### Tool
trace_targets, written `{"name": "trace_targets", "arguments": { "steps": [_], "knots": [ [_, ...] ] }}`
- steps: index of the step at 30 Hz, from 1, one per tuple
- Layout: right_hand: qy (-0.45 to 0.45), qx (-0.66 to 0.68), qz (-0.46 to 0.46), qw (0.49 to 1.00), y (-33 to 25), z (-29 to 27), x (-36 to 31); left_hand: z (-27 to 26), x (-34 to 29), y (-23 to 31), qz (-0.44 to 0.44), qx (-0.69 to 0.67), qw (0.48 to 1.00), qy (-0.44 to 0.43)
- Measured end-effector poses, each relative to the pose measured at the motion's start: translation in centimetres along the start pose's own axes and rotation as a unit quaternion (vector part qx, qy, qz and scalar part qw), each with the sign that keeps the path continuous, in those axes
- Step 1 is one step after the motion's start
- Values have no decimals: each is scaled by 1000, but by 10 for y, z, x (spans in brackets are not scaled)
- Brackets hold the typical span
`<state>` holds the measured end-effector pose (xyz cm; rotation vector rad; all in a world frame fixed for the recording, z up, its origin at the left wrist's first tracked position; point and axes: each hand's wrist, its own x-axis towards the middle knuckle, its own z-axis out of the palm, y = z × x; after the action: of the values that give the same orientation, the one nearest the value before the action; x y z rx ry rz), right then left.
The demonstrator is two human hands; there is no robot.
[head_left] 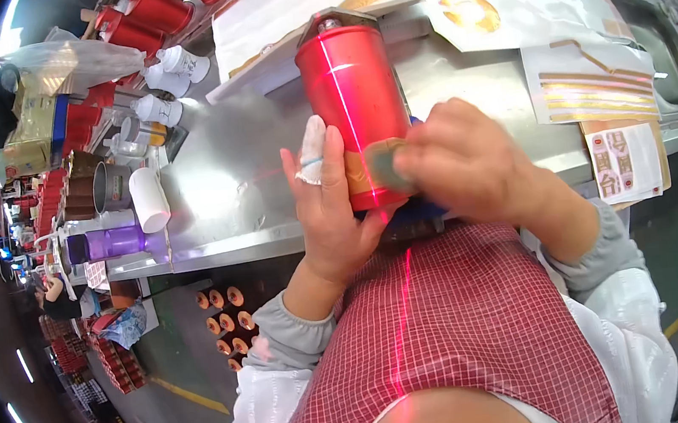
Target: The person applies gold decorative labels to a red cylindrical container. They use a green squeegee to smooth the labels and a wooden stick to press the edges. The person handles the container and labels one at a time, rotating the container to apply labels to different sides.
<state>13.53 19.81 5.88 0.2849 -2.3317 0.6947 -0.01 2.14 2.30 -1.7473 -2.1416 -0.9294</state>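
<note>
A red cylinder (pixel 354 81) lies lengthwise in front of me on a stand at the metal worktop's near edge, its far end against a metal bracket (pixel 356 14). Around its near end runs a gold patterned band (pixel 357 176). My left hand (pixel 329 230) rests along the cylinder's left side, fingers stretched out and thumb by the near end; one finger has a white covering. Closed fingers of my right hand (pixel 473 159) pinch a flat greenish pad (pixel 385 164) against the band. The right hand is slightly blurred, and its fingertips are partly hidden.
White backing sheets with gold decals (pixel 500 6) spread across the far right, beside gold strips (pixel 597 92) and a sink (pixel 668 40). White bottles (pixel 183 65), a paper roll (pixel 150 199) and a purple bottle (pixel 108 244) stand left. A red laser line crosses the cylinder.
</note>
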Motion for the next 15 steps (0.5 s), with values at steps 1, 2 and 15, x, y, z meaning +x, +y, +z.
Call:
{"name": "trace_targets", "arguments": {
  "steps": [1,2,15],
  "knots": [
    [-48,36,-11,998,-9,-4,3,1,-2,-4,-2,5,1000,-12],
    [-80,150,-11,985,-5,-4,9,3,-8,-8,-15,-22,1000,-16],
    [23,47,18,998,8,7,11,5,-9,-4,-25,-73,997,4]
  ]
}}
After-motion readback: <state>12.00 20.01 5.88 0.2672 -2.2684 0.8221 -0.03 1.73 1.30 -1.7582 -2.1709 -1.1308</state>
